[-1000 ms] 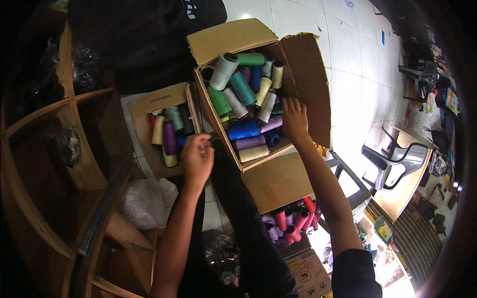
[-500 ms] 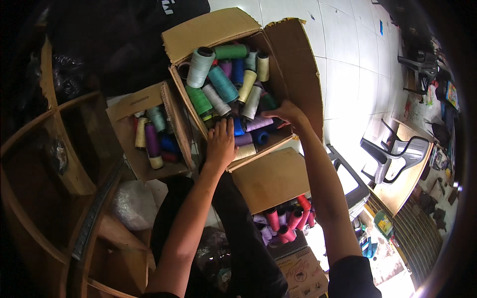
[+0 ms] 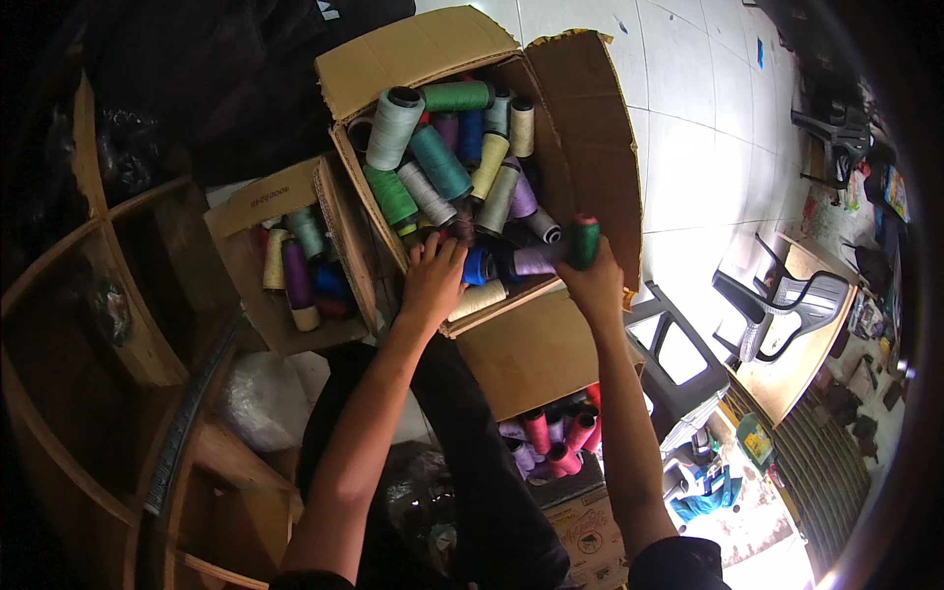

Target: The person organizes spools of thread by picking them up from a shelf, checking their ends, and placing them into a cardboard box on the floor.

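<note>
An open cardboard box [image 3: 547, 90] holds many thread spools. My right hand [image 3: 596, 285], at the box's near right side, is closed round a dark green spool [image 3: 583, 243] with a reddish top end, held upright. A blurred lilac spool [image 3: 536, 261] lies against that hand's fingers. My left hand [image 3: 433, 283] reaches over the near left edge, its fingers bent down among the spools; its thumb and anything under it are hidden. Beside it are a blue spool [image 3: 478, 265] and a cream spool [image 3: 479, 300]. Farther back lie a teal spool [image 3: 441, 162] and a pale mint spool [image 3: 393, 128].
A smaller carton [image 3: 329, 211] of spools stands to the left, beside wooden shelving [image 3: 147, 334]. Below the big box's near flap [image 3: 536, 349] are red and lilac spools [image 3: 563, 459]. At right are a dark plastic frame [image 3: 678, 339], a chair [image 3: 782, 305] and white floor tiles [image 3: 678, 177].
My right hand has lifted the dark green spool from the box's right side. Lilac spools near it have shifted. My left hand has moved slightly left and its fingers are more bent.
</note>
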